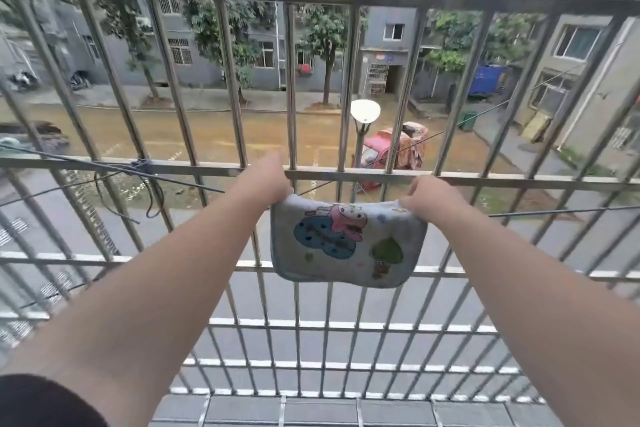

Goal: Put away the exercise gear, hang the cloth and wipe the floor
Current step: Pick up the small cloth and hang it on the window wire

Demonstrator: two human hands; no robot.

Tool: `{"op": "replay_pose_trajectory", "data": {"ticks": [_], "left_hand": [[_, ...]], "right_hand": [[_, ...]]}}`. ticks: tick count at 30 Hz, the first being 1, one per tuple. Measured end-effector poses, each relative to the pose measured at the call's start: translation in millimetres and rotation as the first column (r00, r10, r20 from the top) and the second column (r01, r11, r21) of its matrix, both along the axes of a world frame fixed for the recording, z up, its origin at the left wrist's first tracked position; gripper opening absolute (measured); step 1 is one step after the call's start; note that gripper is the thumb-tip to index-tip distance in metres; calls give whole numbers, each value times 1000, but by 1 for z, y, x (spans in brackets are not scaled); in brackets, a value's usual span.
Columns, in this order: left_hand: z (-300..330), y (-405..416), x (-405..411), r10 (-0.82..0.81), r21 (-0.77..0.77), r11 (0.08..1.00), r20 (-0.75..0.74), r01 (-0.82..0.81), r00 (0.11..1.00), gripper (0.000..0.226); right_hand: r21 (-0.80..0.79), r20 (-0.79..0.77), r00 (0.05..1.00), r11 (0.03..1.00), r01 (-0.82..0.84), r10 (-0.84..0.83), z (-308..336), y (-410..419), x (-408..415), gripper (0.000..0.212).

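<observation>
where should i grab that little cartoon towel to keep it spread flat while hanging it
Grip the towel by its two top corners, coming from above and from your own side of the grille. It hangs as a wide rectangle with its long edge up, so pinching each end keeps it taut. The left hand and right hand already hold it that way, just below the horizontal rail.

Fingertips of left hand (273,180) and right hand (427,196) were tucked behind cloth (348,241) top edge, unseen. How cloth met thin wire (554,211) couldn't be told. Dark sleeve (45,402) was cut off at bottom-left corner. Scooters (24,80) far left were too blurred to detail.
</observation>
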State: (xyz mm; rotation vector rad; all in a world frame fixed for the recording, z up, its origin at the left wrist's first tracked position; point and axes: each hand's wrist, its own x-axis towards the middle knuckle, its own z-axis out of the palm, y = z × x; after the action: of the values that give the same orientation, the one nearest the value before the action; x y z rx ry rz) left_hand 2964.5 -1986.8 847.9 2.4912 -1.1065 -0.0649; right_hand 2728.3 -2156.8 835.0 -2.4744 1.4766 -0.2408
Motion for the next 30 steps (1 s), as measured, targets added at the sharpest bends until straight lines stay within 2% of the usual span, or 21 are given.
{"op": "replay_pose_trajectory", "data": {"ticks": [2,4,5,7,9,11,13,14,16,17,19,24,28,30], "left_hand": [[0,8,-5,-26,-138,990,41,31,999,19],[2,22,-15,-160,-266,948,86,177,983,10],[4,31,-21,-273,-258,923,79,284,959,11],[9,49,-33,-470,-116,872,75,476,880,14],[10,59,-38,-541,15,840,94,542,836,15],[8,62,-39,-540,45,841,109,538,835,15],[5,62,-38,-521,78,854,156,515,839,18],[3,62,-38,-511,100,860,192,501,838,20],[2,65,-39,-494,132,870,263,476,829,22],[2,68,-41,-494,142,869,287,473,821,23],[4,77,-44,-501,147,865,292,480,814,26],[14,92,-42,-447,134,894,232,426,864,17],[22,100,-40,-427,118,904,219,411,877,18],[22,103,-42,-428,132,904,213,408,879,17]], "right_hand": [[-54,41,999,999,4,-2,0,3,0,14],[-85,96,995,996,-6,14,-2,5,-2,8],[-73,109,994,997,-16,24,-4,5,-3,5],[-22,120,992,999,-33,35,-9,4,-6,4],[-17,152,986,997,-71,73,-6,9,-11,15],[-126,238,959,984,-128,155,0,21,-18,29],[-296,284,907,928,-225,311,5,40,-27,33],[-336,257,883,893,-299,392,6,50,-31,31],[-344,65,872,831,-437,485,1,68,-37,35],[-340,-52,872,812,-474,488,-4,73,-39,39],[-333,-162,871,805,-491,464,-12,74,-45,38],[-259,-22,925,892,-371,379,-12,74,-61,27],[-377,-73,932,855,-356,356,2,75,-69,34],[-352,-114,939,870,-344,326,5,75,-73,33]]}}
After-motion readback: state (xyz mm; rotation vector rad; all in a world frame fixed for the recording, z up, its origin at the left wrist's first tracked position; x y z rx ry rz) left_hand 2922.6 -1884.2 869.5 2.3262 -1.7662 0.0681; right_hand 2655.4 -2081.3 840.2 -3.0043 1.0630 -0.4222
